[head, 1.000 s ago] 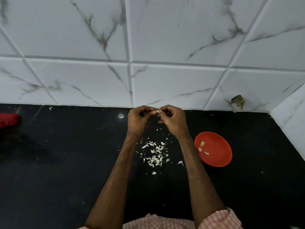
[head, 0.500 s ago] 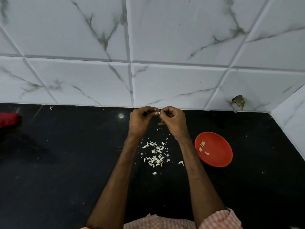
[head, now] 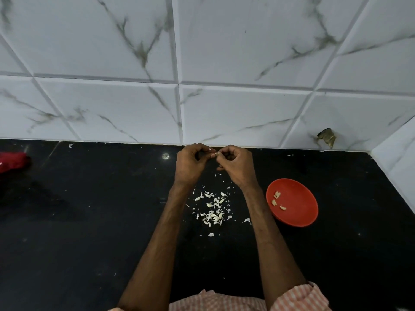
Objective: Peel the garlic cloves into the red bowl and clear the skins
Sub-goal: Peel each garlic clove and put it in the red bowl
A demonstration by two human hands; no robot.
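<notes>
Left hand (head: 189,163) and right hand (head: 238,167), fingers curled, pinch a small pale garlic clove (head: 215,154) beyond and left of the round red plastic bowl (head: 298,207); white papery skins (head: 213,212) lie left of it.

Clove (head: 215,154): only a pale tip shows; the rest is covered by the curled fingers (head: 224,150) of my left hand (head: 190,163) and right hand (head: 235,167). Skin left on it: too small to judge. Red item (head: 12,161), left edge of desk (head: 89,221): cut off, blurred, unidentified. Brownish object (head: 326,138) on wall: unclear.
</notes>
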